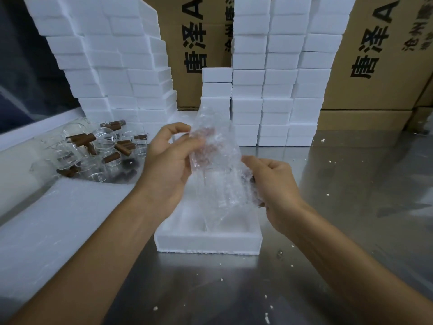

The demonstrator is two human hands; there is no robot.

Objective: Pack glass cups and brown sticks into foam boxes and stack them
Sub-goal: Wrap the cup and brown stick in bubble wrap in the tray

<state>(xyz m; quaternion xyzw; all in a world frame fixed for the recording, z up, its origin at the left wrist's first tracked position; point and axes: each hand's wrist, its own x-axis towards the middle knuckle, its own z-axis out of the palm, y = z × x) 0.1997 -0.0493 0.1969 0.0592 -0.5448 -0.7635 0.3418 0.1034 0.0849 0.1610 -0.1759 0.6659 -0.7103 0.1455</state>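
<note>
Now both hands hold a crinkled sheet of bubble wrap (216,165) above an open foam box (208,240) on the steel table (351,207). The left hand (167,167) has its fingers (185,143) curled and clamped on the wrap's upper edge; the right hand (273,184) grips the lower side, fingers closed round it. Left of the left fingers lies a heap of glass cups (93,156) and brown sticks (82,139). Beyond the fingers stand stacks of foam boxes (269,90).
</note>
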